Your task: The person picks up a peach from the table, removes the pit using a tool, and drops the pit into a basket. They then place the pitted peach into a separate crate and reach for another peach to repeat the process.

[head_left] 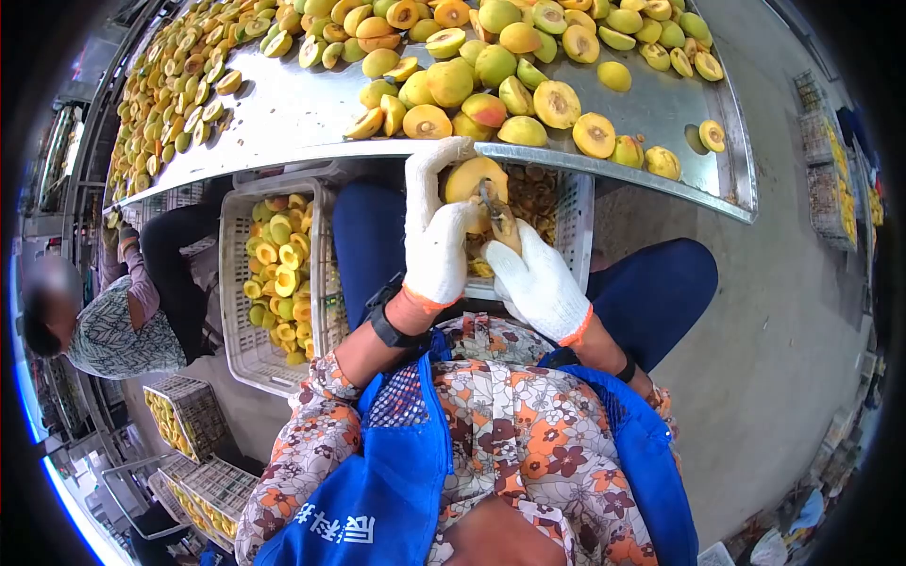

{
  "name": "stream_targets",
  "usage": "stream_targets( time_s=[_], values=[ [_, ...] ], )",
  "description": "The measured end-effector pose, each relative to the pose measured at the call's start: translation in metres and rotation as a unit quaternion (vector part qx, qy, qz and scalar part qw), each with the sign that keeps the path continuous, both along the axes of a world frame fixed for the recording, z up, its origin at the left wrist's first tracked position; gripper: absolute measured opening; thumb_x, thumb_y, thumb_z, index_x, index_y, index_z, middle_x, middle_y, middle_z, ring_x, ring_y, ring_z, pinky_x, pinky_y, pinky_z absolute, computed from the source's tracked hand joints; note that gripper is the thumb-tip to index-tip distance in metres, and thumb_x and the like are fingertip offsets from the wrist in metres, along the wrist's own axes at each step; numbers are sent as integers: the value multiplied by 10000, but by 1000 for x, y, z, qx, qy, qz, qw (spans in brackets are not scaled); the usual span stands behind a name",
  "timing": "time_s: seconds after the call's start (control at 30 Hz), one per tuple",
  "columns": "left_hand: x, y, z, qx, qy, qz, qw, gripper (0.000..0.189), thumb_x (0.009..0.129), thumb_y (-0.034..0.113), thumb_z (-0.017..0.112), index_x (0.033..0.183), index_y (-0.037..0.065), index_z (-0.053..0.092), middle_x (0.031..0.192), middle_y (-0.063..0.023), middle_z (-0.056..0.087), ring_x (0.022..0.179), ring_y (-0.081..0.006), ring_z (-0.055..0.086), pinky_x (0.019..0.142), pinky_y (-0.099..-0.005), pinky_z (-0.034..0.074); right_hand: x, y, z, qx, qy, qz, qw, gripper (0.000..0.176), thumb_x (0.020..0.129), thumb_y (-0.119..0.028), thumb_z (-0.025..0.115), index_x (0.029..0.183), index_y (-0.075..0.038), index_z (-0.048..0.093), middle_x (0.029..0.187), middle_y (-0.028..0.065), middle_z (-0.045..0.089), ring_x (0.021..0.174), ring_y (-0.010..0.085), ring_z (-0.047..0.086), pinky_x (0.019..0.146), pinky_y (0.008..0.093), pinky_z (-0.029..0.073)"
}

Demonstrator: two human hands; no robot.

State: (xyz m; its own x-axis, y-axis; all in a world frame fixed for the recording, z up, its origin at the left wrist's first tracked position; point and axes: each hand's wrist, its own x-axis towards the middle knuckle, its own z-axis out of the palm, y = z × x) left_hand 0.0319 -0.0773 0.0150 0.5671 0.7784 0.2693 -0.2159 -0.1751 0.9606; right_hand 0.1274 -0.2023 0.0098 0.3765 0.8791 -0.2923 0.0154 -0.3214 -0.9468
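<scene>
In a white glove, my left hand is closed around a halved yellow fruit, its cut face turned toward me. My right hand, also gloved, grips a small pitting tool by its handle. The tool's metal end lies against the middle of the fruit half. Both hands are just off the near edge of the metal table, above a crate between my knees that holds dark pits and scraps. Whole and halved fruits are heaped on the table.
Left of my legs stands a white crate of pitted halves. A co-worker sits at the far left, with stacked crates of fruit nearby. More crates stand at the right. The table's raised rim runs close beyond my hands.
</scene>
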Motion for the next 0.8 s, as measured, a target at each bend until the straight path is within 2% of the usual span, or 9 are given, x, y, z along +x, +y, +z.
stream_targets(
  time_s=[0.1,0.23,0.37,0.43,0.5,0.57,0.63,0.73,0.8],
  values=[
    [3,4,10,-204,-124,-93,967,537,892,90,491,1418,-6,445,1311,-176,555,1169,-251,599,1044,-383,479,-1,-4,2,42,-62,6,997,395,990,-295,620,1185,39,538,922,328,664,934,493,669,740,507,530],
    [2,8,-14,-244,-63,-94,963,386,1048,273,487,1313,-4,534,1176,-189,663,984,-283,696,875,-385,589,-5,-2,-6,40,-141,-4,989,396,988,-293,630,1173,48,553,933,312,664,917,498,662,714,496,527],
    [-2,2,-23,-61,39,-12,997,287,1080,202,454,1250,4,574,1096,-147,687,942,-205,681,842,-330,574,-5,-10,-20,53,-96,54,992,395,985,-286,635,1172,53,560,924,306,664,902,504,655,709,494,523],
    [-2,-3,-20,-21,51,8,998,260,1082,180,455,1231,10,584,1094,-131,685,932,-175,664,865,-309,554,-4,-12,-15,164,-279,113,940,367,986,-276,630,1155,47,577,930,297,668,903,481,670,717,478,523],
    [-1,-8,-15,114,73,63,989,253,1083,172,451,1219,13,592,1090,-112,687,942,-152,652,890,-295,533,-12,-11,-9,44,40,-2,998,325,991,-255,619,1134,36,591,887,273,662,873,443,682,714,459,518],
    [0,-6,-14,123,71,63,988,259,1083,173,448,1216,9,598,1084,-99,688,948,-143,642,903,-295,521,-14,-12,-10,36,38,-4,999,317,990,-249,620,1136,31,592,869,265,659,852,432,682,706,457,514],
    [-5,0,-15,-51,63,-25,996,263,1079,169,446,1218,8,603,1079,-92,689,949,-143,643,903,-292,519,-14,-15,-12,27,37,-6,999,309,990,-243,622,1138,27,594,851,257,656,831,421,681,697,455,511],
    [-2,-6,-18,26,67,27,997,245,1075,159,461,1188,13,622,1056,-89,690,940,-137,644,871,-287,523,-8,-14,-8,117,-87,73,987,295,983,-232,630,1137,18,602,806,219,638,769,407,662,670,444,510],
    [-2,-9,-13,62,71,53,994,237,1073,154,469,1173,15,632,1045,-87,691,935,-135,644,855,-284,526,-6,-13,7,-41,313,6,949,235,976,-185,620,1112,7,615,791,202,617,756,413,641,669,437,519]
  ],
)
